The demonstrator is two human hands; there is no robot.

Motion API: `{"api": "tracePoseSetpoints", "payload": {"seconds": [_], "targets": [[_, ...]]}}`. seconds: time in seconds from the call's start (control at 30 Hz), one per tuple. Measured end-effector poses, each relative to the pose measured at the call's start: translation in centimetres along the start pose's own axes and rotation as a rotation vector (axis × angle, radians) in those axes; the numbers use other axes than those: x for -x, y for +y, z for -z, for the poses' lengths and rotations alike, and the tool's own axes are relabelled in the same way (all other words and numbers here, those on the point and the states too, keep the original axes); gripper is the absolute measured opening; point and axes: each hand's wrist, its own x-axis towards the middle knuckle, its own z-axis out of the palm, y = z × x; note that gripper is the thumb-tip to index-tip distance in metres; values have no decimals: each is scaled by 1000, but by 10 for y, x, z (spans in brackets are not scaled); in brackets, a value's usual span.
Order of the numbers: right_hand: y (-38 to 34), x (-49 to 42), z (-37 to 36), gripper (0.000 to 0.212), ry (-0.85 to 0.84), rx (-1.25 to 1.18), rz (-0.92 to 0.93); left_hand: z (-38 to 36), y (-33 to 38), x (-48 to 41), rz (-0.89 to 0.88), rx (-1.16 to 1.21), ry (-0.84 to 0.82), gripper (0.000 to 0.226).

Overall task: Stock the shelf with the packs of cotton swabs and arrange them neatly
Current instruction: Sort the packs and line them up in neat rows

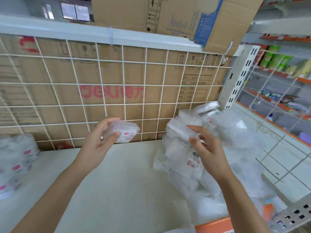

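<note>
Left hand [99, 140] grips one clear swab pack [126, 132] between thumb and fingers, held above the white shelf [126, 182]. Right hand [208, 152] pinches the edge of a second pack [178, 132] atop a loose heap of packs [193, 174] at shelf right. Stacked packs [15, 162] stand far left. Behind them, a wire grid [124, 85] fronts a cardboard box [134, 73].
</note>
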Motion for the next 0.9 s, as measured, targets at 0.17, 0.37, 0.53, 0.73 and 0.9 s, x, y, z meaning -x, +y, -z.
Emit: {"api": "tracePoseSetpoints", "payload": {"seconds": [0.17,0.37,0.53,0.73,0.9], "targets": [[-11,17,-59,25,-58,-198,-131,59,-14,40,148,199,104,32],[-26,40,-130,30,29,-326,-337,110,-27,78,341,372,203,29],[-29,68,-172,25,64,-375,-431,134,-36,104,413,488,135,41],[-35,101,-200,18,120,-416,-460,145,-55,131,460,505,64,48],[-34,121,-217,23,122,-368,-446,142,-75,149,497,413,-2,44]]}}
